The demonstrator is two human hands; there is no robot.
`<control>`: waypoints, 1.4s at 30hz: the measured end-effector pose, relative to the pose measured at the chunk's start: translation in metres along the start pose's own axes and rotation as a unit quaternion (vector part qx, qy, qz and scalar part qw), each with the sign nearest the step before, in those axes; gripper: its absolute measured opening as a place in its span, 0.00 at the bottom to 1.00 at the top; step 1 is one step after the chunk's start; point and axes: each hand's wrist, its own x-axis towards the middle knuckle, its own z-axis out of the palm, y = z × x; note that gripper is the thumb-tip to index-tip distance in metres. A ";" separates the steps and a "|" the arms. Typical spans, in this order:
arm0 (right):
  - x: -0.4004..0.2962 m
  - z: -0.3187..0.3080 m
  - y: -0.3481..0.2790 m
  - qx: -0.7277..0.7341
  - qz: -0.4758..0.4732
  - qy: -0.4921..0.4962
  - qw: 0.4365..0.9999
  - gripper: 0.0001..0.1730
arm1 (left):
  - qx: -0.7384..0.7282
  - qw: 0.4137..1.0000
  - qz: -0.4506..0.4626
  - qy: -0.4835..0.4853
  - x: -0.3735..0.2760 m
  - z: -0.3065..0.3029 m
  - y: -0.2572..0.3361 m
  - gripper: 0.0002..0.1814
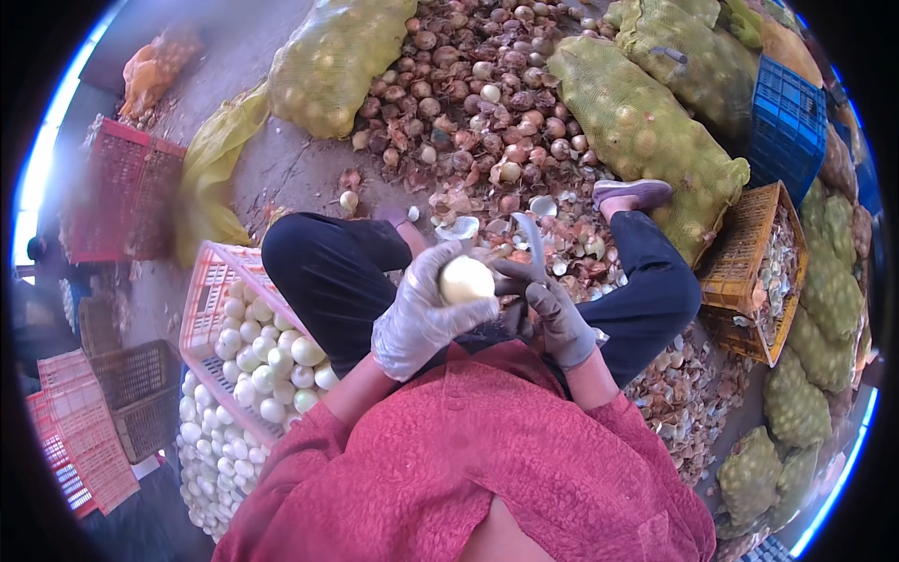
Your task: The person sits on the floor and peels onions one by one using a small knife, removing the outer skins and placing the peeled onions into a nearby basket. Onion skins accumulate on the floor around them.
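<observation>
A peeled, pale onion (466, 281) rests in my left hand (421, 309), which wears a thin clear plastic glove. My right hand (558, 316), in a grey glove, holds a knife (532, 239) whose blade points up and away from me. The fingers of the right hand come close to the onion's right side; whether they touch it I cannot tell. Beyond both hands, loose skins (583, 246) cover the floor between my feet. Farther out lies a large heap of unpeeled onions (456, 105).
At my left, a pink plastic crate (204, 302) holds peeled onions (263, 351). Full yellow-green mesh sacks (639, 133) lie ahead and to the right. A yellow crate (744, 281) with skins tips beside my right knee, near a blue crate (786, 126). Red crates (126, 190) stand at far left.
</observation>
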 end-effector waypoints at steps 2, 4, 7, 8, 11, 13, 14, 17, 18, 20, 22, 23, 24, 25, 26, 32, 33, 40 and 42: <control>0.015 0.016 0.006 -0.201 -0.152 0.009 0.968 0.36 | 0.407 0.884 0.169 -0.159 0.015 0.022 0.041 0.39; 0.012 0.018 0.012 -0.172 -0.188 0.040 0.966 0.41 | 0.588 0.707 0.342 -0.195 0.026 0.027 0.051 0.43; 0.014 0.028 -0.008 0.054 -0.127 0.054 0.989 0.43 | 0.457 0.859 0.210 -0.096 0.019 0.026 0.045 0.40; 0.013 0.035 -0.024 0.018 -0.148 0.078 0.986 0.42 | 0.461 0.863 0.188 -0.083 0.015 0.028 0.040 0.38; 0.007 0.048 -0.026 -0.016 -0.152 0.132 0.979 0.43 | 0.059 0.996 0.009 -0.059 0.011 0.030 0.010 0.38; -0.002 0.053 -0.039 0.036 -0.107 0.101 0.988 0.46 | 0.144 0.979 0.068 -0.124 0.009 0.024 0.011 0.38; -0.005 0.049 -0.043 0.019 -0.083 0.090 0.992 0.47 | 0.186 0.965 0.098 -0.154 0.009 0.021 0.012 0.38; -0.009 0.049 -0.042 -0.008 -0.043 0.106 0.993 0.47 | 0.082 0.975 0.029 -0.204 0.009 0.013 0.005 0.38; -0.010 0.050 -0.040 0.006 -0.055 0.114 0.992 0.46 | 0.166 0.972 0.000 -0.167 0.006 0.009 0.004 0.37; -0.016 0.045 -0.029 0.020 -0.069 0.114 0.991 0.41 | 0.246 0.943 -0.040 -0.219 0.008 -0.003 0.000 0.37; -0.011 0.036 -0.003 0.070 -0.112 0.145 0.981 0.36 | 0.214 0.953 -0.075 -0.201 0.018 0.013 0.011 0.36; -0.008 0.029 0.000 0.082 -0.114 0.124 0.982 0.34 | 0.131 0.978 -0.092 -0.135 0.013 0.026 0.021 0.35; -0.004 0.018 0.015 0.136 -0.105 0.122 0.978 0.33 | 0.097 0.983 -0.099 -0.124 0.016 0.030 0.016 0.33; -0.004 0.015 0.018 0.101 -0.100 0.174 0.974 0.31 | 0.057 0.986 -0.107 -0.116 0.020 0.035 0.010 0.32; 0.000 0.013 0.020 -0.016 -0.149 0.200 0.968 0.28 | 0.016 0.988 -0.111 -0.105 0.022 0.038 0.006 0.30; -0.007 0.026 0.000 -0.375 -0.372 0.250 0.811 0.22 | -0.001 0.993 -0.094 -0.072 0.020 0.060 -0.016 0.32; -0.005 0.015 0.014 -0.257 -0.322 0.261 0.873 0.21 | 0.038 0.992 -0.086 -0.081 0.018 0.053 -0.024 0.33; -0.008 0.011 0.029 -0.230 -0.271 0.287 0.890 0.17 | 0.079 0.987 0.004 -0.138 0.012 0.037 -0.019 0.30; -0.007 0.025 0.012 -0.331 -0.302 0.252 0.858 0.17 | 0.009 0.994 -0.099 -0.054 0.013 0.037 -0.012 0.30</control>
